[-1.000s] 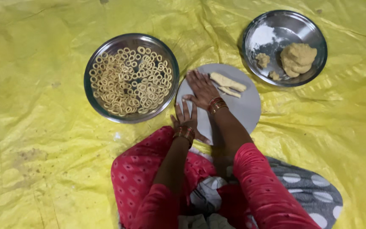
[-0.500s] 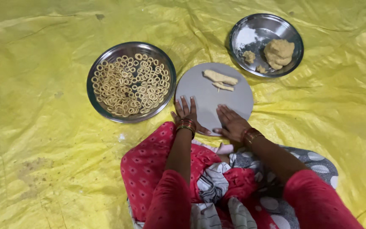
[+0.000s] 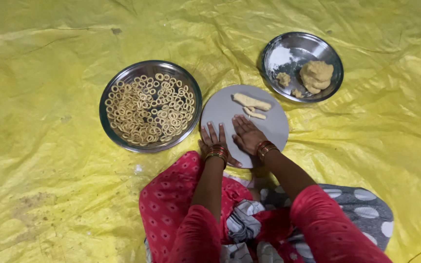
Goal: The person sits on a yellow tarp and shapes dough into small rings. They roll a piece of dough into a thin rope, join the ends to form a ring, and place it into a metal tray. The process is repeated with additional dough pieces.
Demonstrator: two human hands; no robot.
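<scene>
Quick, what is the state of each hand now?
Left hand: open, flat on the grey round board, holding nothing.
Right hand: open, palm down on the board, nothing gripped.

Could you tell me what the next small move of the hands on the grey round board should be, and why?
Probably the right hand should slide forward to the dough strips lying just beyond its fingertips. Both hands lie flat and empty on the round board, the left hand near its edge, and the strips are the nearest unshaped dough, while the steel plate beside it already holds many dough rings.
</scene>
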